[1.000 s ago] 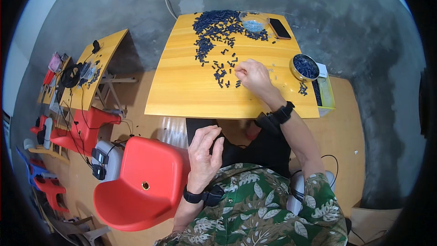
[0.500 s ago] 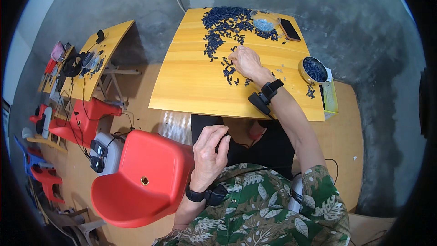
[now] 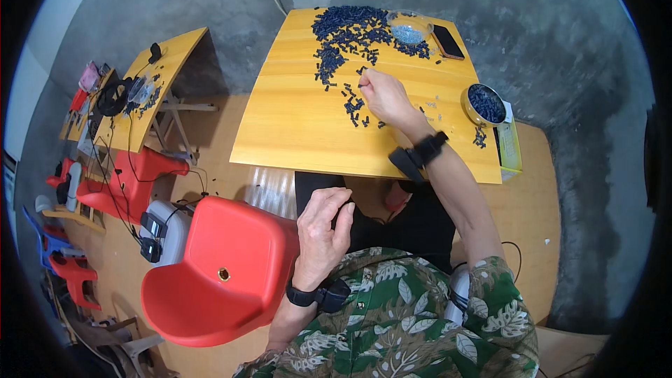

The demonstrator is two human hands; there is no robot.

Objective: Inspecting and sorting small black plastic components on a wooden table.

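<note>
The right hand (image 3: 384, 95) reaches over the yellow tabletop (image 3: 294, 122), fingertips pinched narrow among scattered dark blue pieces (image 3: 353, 106); whether one is held, I cannot tell. The big pile (image 3: 343, 28) lies beyond, a round tin (image 3: 484, 104) to the right. The left hand (image 3: 322, 231) rests loosely curled on the lap, beside a red chair (image 3: 224, 273).

The table (image 3: 294, 126) is showing a smooth, satin yellow wood-grain laminate. The small dark blue parts (image 3: 343, 31) on its far side are looking like matt plastic. The red chair (image 3: 224, 273) at near left is presenting glossy moulded plastic. The floor (image 3: 210, 0) is appearing as rough grey concrete.
</note>
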